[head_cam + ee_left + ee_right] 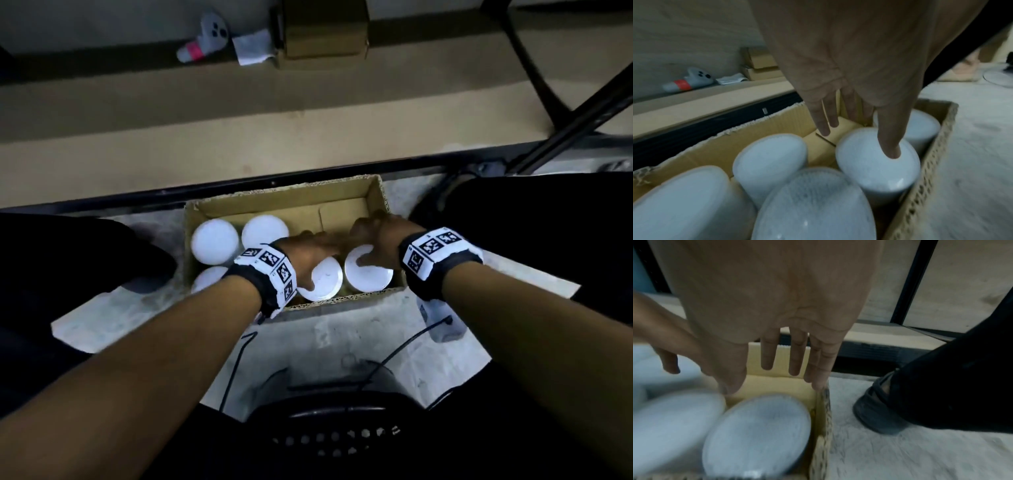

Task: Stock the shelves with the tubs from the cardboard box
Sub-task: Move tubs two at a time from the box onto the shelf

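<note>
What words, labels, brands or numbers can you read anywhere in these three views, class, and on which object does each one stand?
No readable text in any view.
Wrist bands: black-and-white square code markers only, no letters or numbers.
Tubs in the cardboard box: plain white lids, no label visible.
White packet on the shelf: too blurred to tell.

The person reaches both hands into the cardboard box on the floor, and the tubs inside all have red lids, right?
Not quite. The lids are white, not red: the head view shows it. The rest holds: the left hand and right hand both reach into the cardboard box on the floor, over the tubs.
</note>
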Tool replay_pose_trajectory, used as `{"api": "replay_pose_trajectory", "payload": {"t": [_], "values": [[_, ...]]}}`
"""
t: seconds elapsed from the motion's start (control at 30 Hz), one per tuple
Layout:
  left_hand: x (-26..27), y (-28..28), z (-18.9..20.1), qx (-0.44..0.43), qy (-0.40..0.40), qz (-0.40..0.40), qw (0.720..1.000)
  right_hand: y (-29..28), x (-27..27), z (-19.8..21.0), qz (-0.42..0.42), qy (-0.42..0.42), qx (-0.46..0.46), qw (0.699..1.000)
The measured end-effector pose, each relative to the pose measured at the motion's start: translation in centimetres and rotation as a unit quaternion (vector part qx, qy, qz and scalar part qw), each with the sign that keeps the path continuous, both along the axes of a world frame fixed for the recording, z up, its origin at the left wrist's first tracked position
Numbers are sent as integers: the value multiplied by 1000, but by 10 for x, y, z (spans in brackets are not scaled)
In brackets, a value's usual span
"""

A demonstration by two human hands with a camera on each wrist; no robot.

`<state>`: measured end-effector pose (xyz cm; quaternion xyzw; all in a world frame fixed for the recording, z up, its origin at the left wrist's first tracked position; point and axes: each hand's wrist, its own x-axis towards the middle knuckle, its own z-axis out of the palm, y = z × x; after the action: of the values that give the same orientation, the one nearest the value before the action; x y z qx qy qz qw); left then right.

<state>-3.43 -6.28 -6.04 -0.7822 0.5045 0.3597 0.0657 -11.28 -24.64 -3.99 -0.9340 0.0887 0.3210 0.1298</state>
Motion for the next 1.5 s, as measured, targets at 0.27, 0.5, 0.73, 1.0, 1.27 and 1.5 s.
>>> {"api": "replay_pose_trajectory", "payload": {"t": [0.27, 0.5, 0.73, 1.0, 1.27, 1.5], "values": [[-12, 12, -29, -66, -27, -5, 997, 10, -19, -25, 3, 19, -50, 999], [-9, 17, -37, -78, -28, 0, 997, 16, -22, -34, -7, 1, -61, 998], [-5, 19, -41, -72, -22, 10, 997, 16, -19, -40, -25, 2, -36, 999], [4, 20, -45, -88, -49, 85, 991, 10, -4, -42, -78, -20, -44, 996], [4, 15, -48, -85, -53, 120, 988, 6, -2, -38, -79, -2, -31, 996], [-2, 9, -49, -93, -81, 135, 983, 10, -2, -38, -76, -13, -46, 996]]}}
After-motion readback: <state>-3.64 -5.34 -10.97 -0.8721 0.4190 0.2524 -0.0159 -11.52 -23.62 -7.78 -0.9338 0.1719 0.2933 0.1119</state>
